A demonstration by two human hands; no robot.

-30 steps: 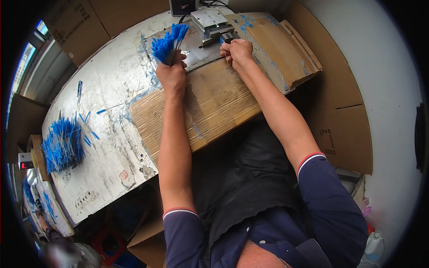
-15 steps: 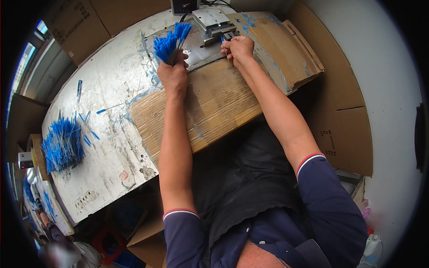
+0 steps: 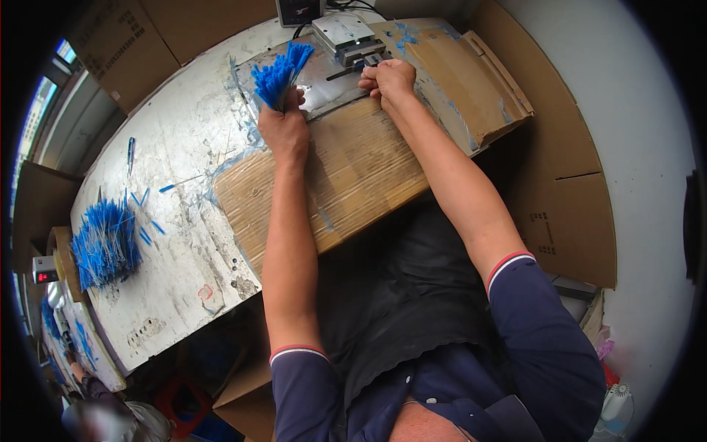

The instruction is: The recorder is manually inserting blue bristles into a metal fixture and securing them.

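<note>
My left hand [image 3: 283,131] is closed round a thick bundle of thin strands with blue tips [image 3: 280,72], held upright above the bench. At the front of a small metal machine [image 3: 346,35], my right hand [image 3: 390,77] pinches with thumb and fingertips close to the jaw [image 3: 370,60]. A single thin blue-tipped strand seems to be in that pinch, mostly hidden by the fingers now. Beneath both forearms lies a ribbed cardboard sheet [image 3: 346,166] along the bench's front edge.
A large pile of blue-tipped strands [image 3: 107,243] lies at the left of the worn white bench [image 3: 191,243]. Several short blue pieces [image 3: 157,227] and a pen-like tool [image 3: 131,153] are nearby. Right of the machine sits a flat cardboard piece [image 3: 464,81]. Another person [image 3: 103,412] is at lower left.
My right hand has moved slightly left at the machine's jaw, and the thin strand below its fingers no longer shows clearly. My left hand still holds the bundle in nearly the same place.
</note>
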